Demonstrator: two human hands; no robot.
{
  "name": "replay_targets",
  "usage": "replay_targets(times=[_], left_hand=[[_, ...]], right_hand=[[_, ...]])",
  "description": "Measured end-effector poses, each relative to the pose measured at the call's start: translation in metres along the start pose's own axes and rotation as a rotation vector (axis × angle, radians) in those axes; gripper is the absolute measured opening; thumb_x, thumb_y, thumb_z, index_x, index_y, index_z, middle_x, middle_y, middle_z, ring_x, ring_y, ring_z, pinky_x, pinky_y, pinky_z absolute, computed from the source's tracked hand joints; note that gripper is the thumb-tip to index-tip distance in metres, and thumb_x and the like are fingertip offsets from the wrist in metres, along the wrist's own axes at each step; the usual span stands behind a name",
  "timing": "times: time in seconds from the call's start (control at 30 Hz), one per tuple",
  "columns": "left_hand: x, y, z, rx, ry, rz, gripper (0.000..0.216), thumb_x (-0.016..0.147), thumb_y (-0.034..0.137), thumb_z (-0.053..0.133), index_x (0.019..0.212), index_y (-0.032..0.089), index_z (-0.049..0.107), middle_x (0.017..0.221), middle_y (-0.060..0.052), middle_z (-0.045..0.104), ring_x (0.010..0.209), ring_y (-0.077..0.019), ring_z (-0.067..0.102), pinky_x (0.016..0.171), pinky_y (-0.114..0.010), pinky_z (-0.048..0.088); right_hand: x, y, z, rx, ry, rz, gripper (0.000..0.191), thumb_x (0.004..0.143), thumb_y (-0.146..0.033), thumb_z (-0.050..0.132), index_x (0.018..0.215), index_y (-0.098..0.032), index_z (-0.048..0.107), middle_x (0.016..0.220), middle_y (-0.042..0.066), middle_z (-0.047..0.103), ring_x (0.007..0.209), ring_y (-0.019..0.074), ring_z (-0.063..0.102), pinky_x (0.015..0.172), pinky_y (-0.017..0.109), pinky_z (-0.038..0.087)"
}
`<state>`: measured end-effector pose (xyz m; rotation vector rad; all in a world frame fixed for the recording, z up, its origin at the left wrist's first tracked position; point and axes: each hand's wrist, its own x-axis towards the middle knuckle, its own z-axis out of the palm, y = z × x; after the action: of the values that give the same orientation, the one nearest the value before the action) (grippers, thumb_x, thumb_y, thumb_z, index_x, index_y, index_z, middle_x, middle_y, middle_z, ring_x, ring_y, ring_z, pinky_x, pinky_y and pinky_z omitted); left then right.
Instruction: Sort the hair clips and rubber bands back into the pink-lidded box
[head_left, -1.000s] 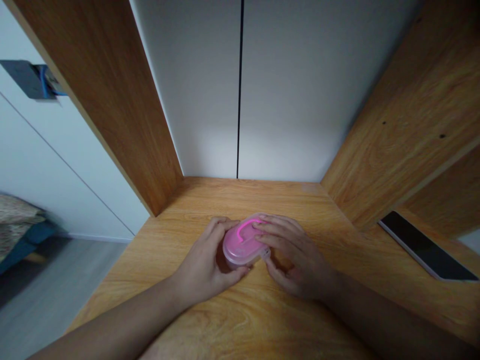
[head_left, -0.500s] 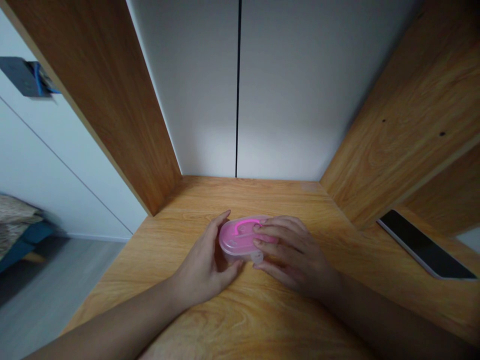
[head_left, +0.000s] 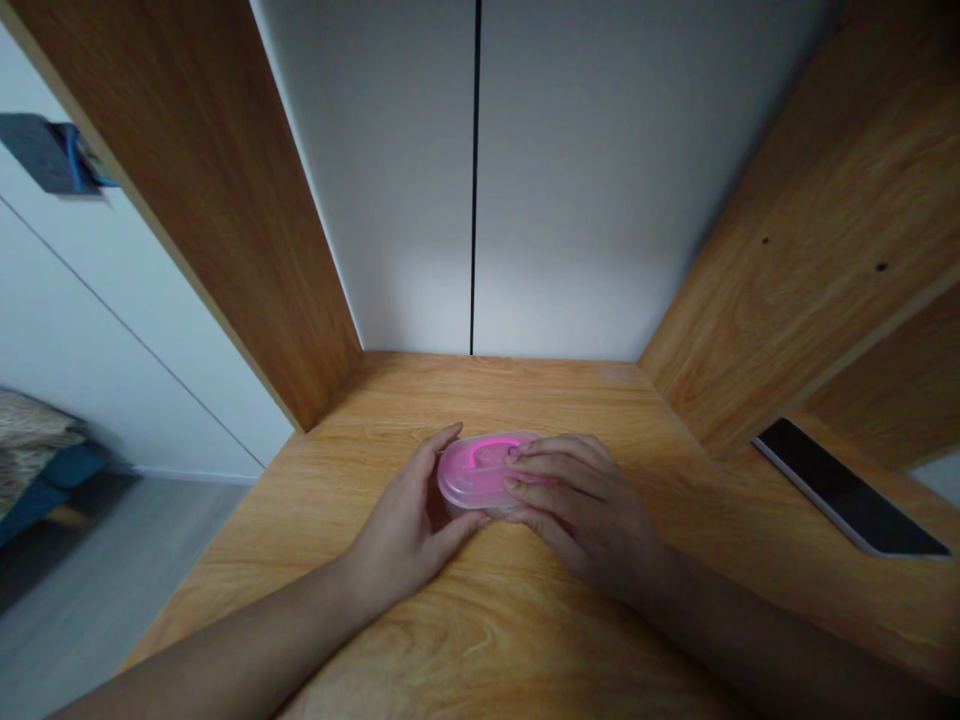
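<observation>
A small oval plastic container (head_left: 471,478) with a translucent pink lid and a brighter pink handle on top sits on the wooden desk (head_left: 450,640). Around its left end wraps my left hand (head_left: 409,515), thumb along the near side and fingers along the far side. My right hand (head_left: 581,500) lies over the right part of the lid, fingertips pressing on top and thumb against the near edge. The container's right end is hidden under that hand.
A phone-like slab with a dark screen (head_left: 847,490) lies on the desk at the right. Wooden side panels (head_left: 225,220) flank the desk, and a pale panel with a dark vertical seam (head_left: 570,200) closes the back. Grey floor (head_left: 150,550) shows at lower left.
My right thumb has moved up against the container's near edge, where a clear side clip showed before. My left thumb has shifted slightly along the near side. The container has stayed in place.
</observation>
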<state>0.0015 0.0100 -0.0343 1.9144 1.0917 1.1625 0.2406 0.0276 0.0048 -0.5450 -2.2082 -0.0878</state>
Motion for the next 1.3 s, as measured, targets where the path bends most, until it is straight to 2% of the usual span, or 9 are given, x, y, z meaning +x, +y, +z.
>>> replay_targets(times=[0.23, 0.37, 0.53, 0.7, 0.83, 0.93, 1.03, 1.17, 1.3], left_hand=[[0.001, 0.0, -0.002, -0.002, -0.02, -0.019, 0.077, 0.088, 0.033, 0.074, 0.151, 0.026, 0.03, 0.145, -0.016, 0.053, 0.132, -0.0335, 0.056, 0.114, -0.056, 0.043], [0.002, 0.002, -0.003, -0.022, -0.035, -0.026, 0.077, 0.09, 0.033, 0.072, 0.152, 0.025, 0.027, 0.143, -0.016, 0.055, 0.129, -0.0323, 0.059, 0.113, -0.056, 0.044], [0.003, 0.003, -0.004, -0.056, -0.039, -0.04, 0.082, 0.09, 0.03, 0.072, 0.154, 0.024, 0.022, 0.145, -0.017, 0.053, 0.131, -0.0306, 0.057, 0.115, -0.055, 0.042], [0.005, 0.003, -0.003, -0.09, -0.045, -0.036, 0.084, 0.09, 0.029, 0.072, 0.155, 0.025, 0.02, 0.143, -0.016, 0.055, 0.129, -0.0287, 0.059, 0.115, -0.053, 0.042], [0.005, 0.002, -0.002, -0.094, -0.043, -0.028, 0.081, 0.09, 0.029, 0.073, 0.153, 0.025, 0.022, 0.145, -0.015, 0.053, 0.131, -0.0285, 0.057, 0.115, -0.052, 0.043], [0.004, 0.002, -0.003, -0.057, -0.052, -0.026, 0.079, 0.09, 0.029, 0.072, 0.152, 0.025, 0.024, 0.146, -0.015, 0.052, 0.132, -0.0284, 0.056, 0.115, -0.052, 0.042], [0.004, 0.005, -0.006, -0.03, -0.055, -0.015, 0.078, 0.091, 0.031, 0.072, 0.153, 0.025, 0.025, 0.147, -0.015, 0.051, 0.132, -0.0288, 0.055, 0.116, -0.052, 0.041], [0.003, 0.008, -0.009, -0.008, -0.057, -0.025, 0.068, 0.095, 0.034, 0.066, 0.152, 0.025, 0.028, 0.149, -0.014, 0.05, 0.135, -0.0293, 0.052, 0.116, -0.05, 0.041], [0.003, 0.006, -0.01, 0.027, -0.028, -0.027, 0.059, 0.099, 0.035, 0.059, 0.15, 0.025, 0.032, 0.15, -0.013, 0.049, 0.138, -0.0288, 0.049, 0.118, -0.05, 0.038]], right_hand=[[-0.003, 0.004, -0.001, -0.053, -0.009, -0.051, 0.033, 0.09, -0.026, 0.074, 0.12, -0.02, 0.062, 0.113, 0.009, 0.074, 0.111, 0.0256, 0.065, 0.095, 0.045, 0.051], [-0.007, 0.001, -0.003, -0.128, 0.095, -0.024, 0.027, 0.089, -0.025, 0.075, 0.113, -0.024, 0.065, 0.116, 0.009, 0.069, 0.107, 0.026, 0.065, 0.09, 0.045, 0.053], [-0.009, -0.003, -0.005, -0.125, 0.275, 0.133, 0.016, 0.086, -0.018, 0.077, 0.097, -0.026, 0.068, 0.083, 0.002, 0.063, 0.072, 0.0181, 0.061, 0.066, 0.035, 0.051], [-0.003, 0.0, -0.007, -0.034, 0.25, 0.119, 0.011, 0.09, -0.019, 0.073, 0.09, -0.025, 0.064, 0.072, -0.001, 0.067, 0.065, 0.0169, 0.063, 0.062, 0.034, 0.047], [-0.004, 0.003, -0.004, -0.069, 0.22, 0.145, 0.018, 0.089, -0.02, 0.074, 0.104, -0.025, 0.065, 0.082, 0.002, 0.067, 0.074, 0.0189, 0.062, 0.068, 0.035, 0.05], [-0.008, 0.006, -0.001, -0.153, 0.195, 0.161, 0.033, 0.09, -0.023, 0.071, 0.122, -0.026, 0.063, 0.103, 0.008, 0.062, 0.094, 0.024, 0.061, 0.079, 0.041, 0.053], [-0.009, 0.008, 0.0, -0.153, 0.123, 0.131, 0.035, 0.093, -0.021, 0.066, 0.127, -0.026, 0.061, 0.12, 0.011, 0.06, 0.112, 0.028, 0.059, 0.091, 0.047, 0.051], [-0.008, 0.009, -0.002, -0.104, 0.038, 0.114, 0.029, 0.096, -0.019, 0.061, 0.124, -0.025, 0.06, 0.115, 0.008, 0.068, 0.111, 0.026, 0.062, 0.092, 0.045, 0.049], [-0.008, 0.009, -0.002, -0.092, 0.051, 0.099, 0.025, 0.096, -0.02, 0.062, 0.121, -0.023, 0.062, 0.112, 0.008, 0.069, 0.109, 0.0254, 0.064, 0.091, 0.042, 0.051]])
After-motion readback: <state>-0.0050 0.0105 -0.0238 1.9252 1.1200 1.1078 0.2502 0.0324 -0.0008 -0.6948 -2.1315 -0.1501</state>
